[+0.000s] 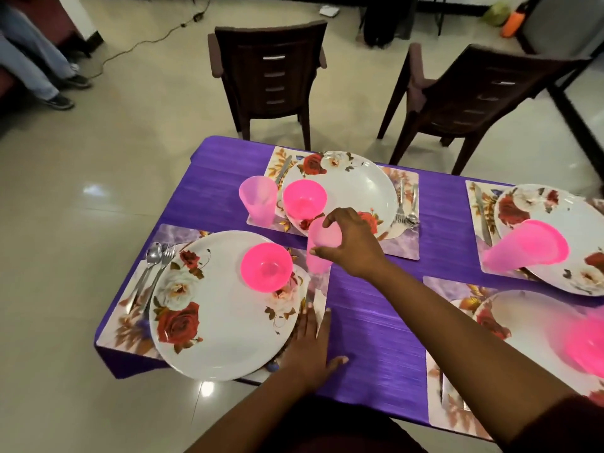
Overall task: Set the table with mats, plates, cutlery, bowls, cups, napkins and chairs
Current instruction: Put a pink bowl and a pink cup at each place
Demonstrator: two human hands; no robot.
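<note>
Gripping a pale pink cup [322,246] from above, the right hand [351,243] curls thumb and fingers round its rim; the cup stands upright at the far right corner of the near-left mat [130,318], just beside that setting's plate [225,308]. The left hand [310,348] lies flat with straight fingers, pressing on the right edge of the same mat and touching the plate's rim. A bright pink bowl [266,266] sits on this plate, and a spoon [152,256] and fork [165,256] lie on the mat to its left. The surface [369,322] carries a purple cloth. The far-left setting holds a second plate [353,188] with a second bowl [304,199] on it, a second cup [258,204] at its left, a knife [282,170] beside that, and cutlery [407,204] on the right. Two more settings at the right edge each show a plate with a pink bowl, partly cut off and blurred. Two dark chairs [271,73] stand beyond the far side, apart from the surface.
</note>
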